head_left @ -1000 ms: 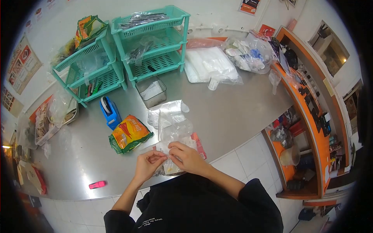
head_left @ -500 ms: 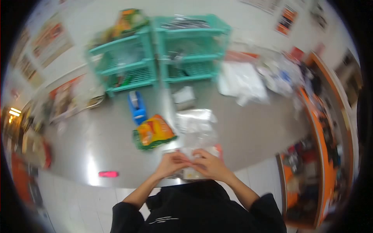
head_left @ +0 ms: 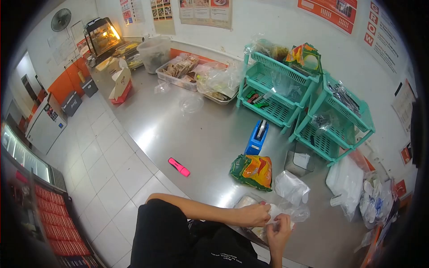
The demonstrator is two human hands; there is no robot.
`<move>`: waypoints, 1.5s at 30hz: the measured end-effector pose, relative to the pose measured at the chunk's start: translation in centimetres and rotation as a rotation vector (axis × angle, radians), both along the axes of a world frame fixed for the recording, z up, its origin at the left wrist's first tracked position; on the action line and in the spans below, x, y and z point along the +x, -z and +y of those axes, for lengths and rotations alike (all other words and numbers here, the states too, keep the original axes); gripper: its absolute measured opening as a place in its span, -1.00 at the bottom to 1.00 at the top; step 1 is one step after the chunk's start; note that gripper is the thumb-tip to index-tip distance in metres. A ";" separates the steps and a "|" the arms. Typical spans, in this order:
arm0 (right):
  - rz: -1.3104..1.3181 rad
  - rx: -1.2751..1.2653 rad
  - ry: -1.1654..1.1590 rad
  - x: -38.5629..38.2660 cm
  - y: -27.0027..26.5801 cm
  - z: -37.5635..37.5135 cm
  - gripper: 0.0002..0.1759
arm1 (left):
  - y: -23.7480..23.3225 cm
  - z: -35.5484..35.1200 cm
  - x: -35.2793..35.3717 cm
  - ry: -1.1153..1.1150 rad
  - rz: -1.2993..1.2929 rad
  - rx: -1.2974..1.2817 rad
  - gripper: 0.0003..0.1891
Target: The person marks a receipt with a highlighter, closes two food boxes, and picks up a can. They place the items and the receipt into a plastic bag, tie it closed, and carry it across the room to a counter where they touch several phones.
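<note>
Both hands work close together at the counter's near edge, over a clear plastic bag. My left hand has its fingers pinched on the thin, whitish plastic. Just to its right, my right hand pinches the same plastic with thumb and fingertips. Pale packed items lie beneath and beside the hands, partly hidden by them. Beyond the hands are more clear plastic bags and a green and orange packet.
A blue tape dispenser and a clear square container stand behind the packet. A pink highlighter lies to the left. Teal racks stand against the wall, with white plastic bags at right and filled trays farther left.
My view has swung to the left, so the counter's left end and the floor now show. Both hands stay together at the plastic bag.
</note>
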State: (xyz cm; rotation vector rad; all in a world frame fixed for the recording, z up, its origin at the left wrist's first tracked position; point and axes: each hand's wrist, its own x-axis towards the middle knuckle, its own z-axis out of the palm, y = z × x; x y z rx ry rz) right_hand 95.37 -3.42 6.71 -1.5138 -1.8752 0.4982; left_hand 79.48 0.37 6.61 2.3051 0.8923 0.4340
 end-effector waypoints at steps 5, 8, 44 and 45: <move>-0.002 -0.277 -0.120 1.7 -3.3 0.3 -0.63 | 2.6 -0.6 -2.1 -0.173 -0.357 -0.094 -0.87; -0.464 0.090 -0.226 1.6 -5.0 0.9 -0.46 | 3.3 -1.7 -5.2 -0.500 -0.195 -0.024 -0.66; -0.127 0.155 1.103 57.4 3.3 -5.7 -0.42 | -3.1 13.1 61.5 0.182 -0.646 0.205 -0.56; -0.140 0.216 1.082 56.9 5.0 -6.0 -0.41 | -3.3 14.7 65.2 0.151 -0.689 0.262 -0.58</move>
